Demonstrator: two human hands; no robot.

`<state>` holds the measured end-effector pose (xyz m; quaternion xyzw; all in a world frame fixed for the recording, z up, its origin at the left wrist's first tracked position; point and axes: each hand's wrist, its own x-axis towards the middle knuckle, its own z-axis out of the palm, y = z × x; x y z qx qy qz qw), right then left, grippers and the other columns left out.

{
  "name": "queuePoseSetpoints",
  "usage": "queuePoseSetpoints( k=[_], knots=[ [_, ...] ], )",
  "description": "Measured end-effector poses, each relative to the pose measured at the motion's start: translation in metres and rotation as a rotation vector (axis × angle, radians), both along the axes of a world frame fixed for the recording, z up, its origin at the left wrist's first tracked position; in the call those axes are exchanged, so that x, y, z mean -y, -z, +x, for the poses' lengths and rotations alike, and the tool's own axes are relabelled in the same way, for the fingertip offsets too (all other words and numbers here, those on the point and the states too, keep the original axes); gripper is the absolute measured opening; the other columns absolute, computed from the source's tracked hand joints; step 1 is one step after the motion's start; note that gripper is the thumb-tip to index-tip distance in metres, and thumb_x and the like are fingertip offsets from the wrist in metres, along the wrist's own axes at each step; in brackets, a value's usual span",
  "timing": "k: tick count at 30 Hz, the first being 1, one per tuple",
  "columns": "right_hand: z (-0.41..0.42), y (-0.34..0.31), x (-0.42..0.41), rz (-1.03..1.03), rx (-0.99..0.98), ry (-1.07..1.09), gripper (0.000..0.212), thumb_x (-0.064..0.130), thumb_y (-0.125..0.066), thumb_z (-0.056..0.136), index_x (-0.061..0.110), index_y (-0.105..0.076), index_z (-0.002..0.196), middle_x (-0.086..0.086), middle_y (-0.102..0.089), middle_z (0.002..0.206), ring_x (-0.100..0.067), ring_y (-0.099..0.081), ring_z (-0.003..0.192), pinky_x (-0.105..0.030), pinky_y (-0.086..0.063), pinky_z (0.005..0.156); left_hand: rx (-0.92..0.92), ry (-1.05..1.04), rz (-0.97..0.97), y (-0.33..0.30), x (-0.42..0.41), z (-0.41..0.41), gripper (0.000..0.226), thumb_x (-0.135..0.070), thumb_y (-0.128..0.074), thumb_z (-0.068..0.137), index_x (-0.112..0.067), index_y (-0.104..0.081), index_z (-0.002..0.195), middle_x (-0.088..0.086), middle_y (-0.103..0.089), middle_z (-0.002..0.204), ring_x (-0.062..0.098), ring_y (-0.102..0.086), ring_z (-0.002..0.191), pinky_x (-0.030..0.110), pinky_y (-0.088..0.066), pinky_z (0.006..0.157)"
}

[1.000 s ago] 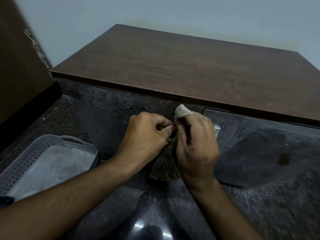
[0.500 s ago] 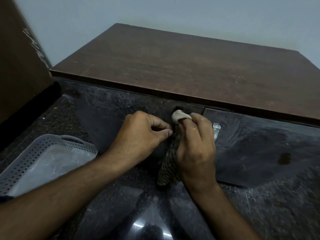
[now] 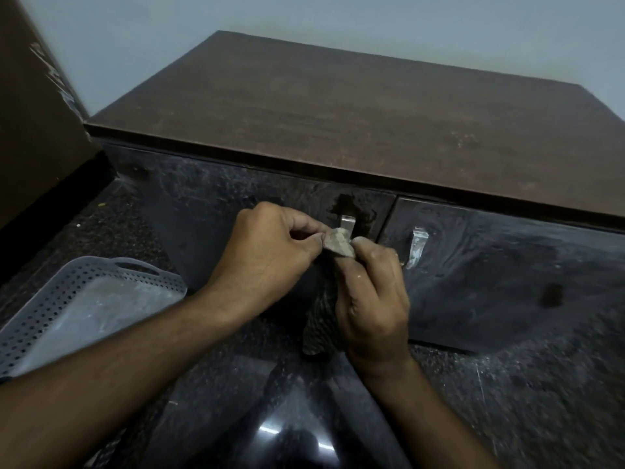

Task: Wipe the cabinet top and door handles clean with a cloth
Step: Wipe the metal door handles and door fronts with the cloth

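A low cabinet with a brown wooden top (image 3: 355, 110) and two glossy black doors stands before me. Each door has a small metal handle: the left handle (image 3: 347, 222) just above my fingers, the right handle (image 3: 417, 247) beside my right hand. A striped dark cloth (image 3: 321, 324) hangs down between my hands, its pale dusty end (image 3: 338, 243) bunched at the top. My left hand (image 3: 267, 252) pinches that end. My right hand (image 3: 372, 299) grips the cloth, fingers curled round it, just below the left handle.
A grey perforated plastic tray (image 3: 84, 299) lies on the dark speckled floor at the left. A brown panel (image 3: 30, 130) stands at the far left beside the cabinet. The pale wall runs behind the cabinet.
Both hands have drawn slightly down and back from the left door, uncovering its metal handle. The cloth's pale end sits lower, between the fingertips of both hands.
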<state>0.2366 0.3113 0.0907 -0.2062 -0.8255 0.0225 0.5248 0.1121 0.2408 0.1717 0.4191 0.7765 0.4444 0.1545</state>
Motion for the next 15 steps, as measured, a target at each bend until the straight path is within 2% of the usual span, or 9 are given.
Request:
queuePoseSetpoints(
  k=[4, 8, 12, 15],
  knots=[
    [0.007, 0.016, -0.005, -0.042, 0.018, -0.049, 0.01, -0.006, -0.064, 0.093, -0.011, -0.073, 0.09, -0.026, -0.068, 0.098, -0.034, -0.064, 0.084, -0.031, -0.049, 0.084, 0.048, 0.036, 0.016, 0.005, -0.002, 0.0, 0.011, -0.023, -0.074, 0.085, -0.029, -0.079, 0.093, -0.018, -0.075, 0.08, -0.011, -0.068, 0.072, 0.006, -0.049, 0.064],
    [0.0, 0.012, 0.0, -0.05, -0.038, -0.062, 0.009, -0.008, -0.064, 0.091, -0.012, -0.073, 0.092, -0.026, -0.068, 0.094, -0.033, -0.063, 0.081, -0.031, -0.05, 0.082, 0.029, 0.013, 0.043, 0.006, -0.002, -0.001, 0.011, -0.022, -0.073, 0.085, -0.03, -0.079, 0.09, -0.018, -0.075, 0.076, -0.01, -0.068, 0.07, 0.006, -0.049, 0.063],
    [0.001, 0.024, -0.005, -0.087, 0.022, -0.063, 0.006, -0.01, -0.066, 0.089, -0.01, -0.072, 0.088, -0.025, -0.067, 0.096, -0.031, -0.061, 0.085, -0.028, -0.047, 0.085, 0.005, -0.003, 0.086, 0.003, 0.0, -0.001, 0.011, -0.022, -0.074, 0.083, -0.031, -0.079, 0.086, -0.017, -0.075, 0.074, -0.008, -0.069, 0.069, 0.012, -0.054, 0.067],
    [0.004, 0.033, -0.007, -0.213, -0.004, -0.055, 0.011, -0.011, -0.068, 0.085, -0.009, -0.072, 0.095, -0.023, -0.067, 0.099, -0.029, -0.063, 0.092, -0.028, -0.052, 0.089, -0.042, 0.017, 0.08, 0.001, 0.001, 0.002, 0.008, -0.025, -0.077, 0.081, -0.031, -0.079, 0.086, -0.019, -0.073, 0.073, -0.011, -0.067, 0.07, 0.004, -0.049, 0.063]
  ],
)
